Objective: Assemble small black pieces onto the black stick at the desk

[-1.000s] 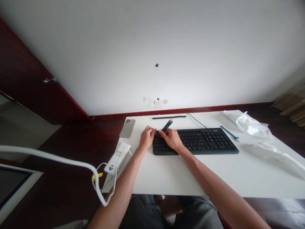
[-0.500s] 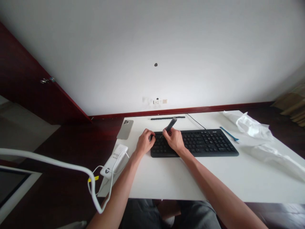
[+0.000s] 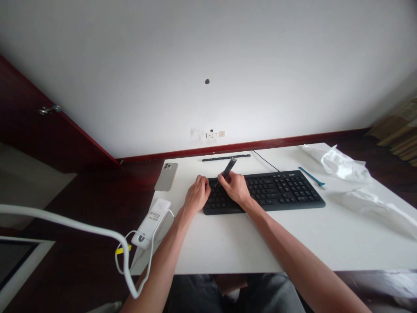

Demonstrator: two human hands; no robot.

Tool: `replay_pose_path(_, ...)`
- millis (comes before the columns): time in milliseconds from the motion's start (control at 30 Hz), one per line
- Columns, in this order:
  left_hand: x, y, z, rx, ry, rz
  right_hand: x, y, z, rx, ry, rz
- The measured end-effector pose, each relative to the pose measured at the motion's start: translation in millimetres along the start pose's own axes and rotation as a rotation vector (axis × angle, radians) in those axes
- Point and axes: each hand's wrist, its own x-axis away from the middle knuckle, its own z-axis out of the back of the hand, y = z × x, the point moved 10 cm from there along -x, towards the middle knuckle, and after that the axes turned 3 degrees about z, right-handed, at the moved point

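A black keyboard [image 3: 280, 201] lies on the white table [image 3: 228, 243]. My right hand [image 3: 237, 188] is closed around a slim dark keycap puller [image 3: 230, 166], held slanted over the left part of the keys, its thin wire end pointing down at them. At the keyboard's upper left corner rests my left hand [image 3: 197, 193], fingers curled and pressed together; whatever is between them is hidden. Behind the keyboard runs a row of small black keycaps [image 3: 226, 158].
A phone [image 3: 166, 177] and a white power strip [image 3: 153, 221] with a cable are on the left. Right of the keyboard lie a blue brush [image 3: 312, 177] and crumpled clear plastic [image 3: 339, 163]. The keyboard's cord [image 3: 265, 161] trails off the back edge.
My left fingers have closed together at the keyboard corner. The puller has shifted slightly left, with its tip lower among the keys. The whole view has tilted a little.
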Motion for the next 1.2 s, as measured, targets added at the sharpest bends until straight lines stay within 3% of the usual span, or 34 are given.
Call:
replay_pose_path(400, -4.3, 7.5, -2.0, -0.063, -0.11, 0.027, -1.0, -0.7, -2.6, 0.008, -0.014, 0.026)
replay_pose_path(1000, -5.9, 9.8, -4.5, -0.112, -0.165, 0.027, -1.4, -1.7, -2.7, 0.007, -0.017, 0.032)
replay_pose_path(1200, -4.2, 1.8, 1.6, 0.073, -0.105, 0.019, -1.2, -2.9, -1.6, -0.013, -0.015, 0.032)
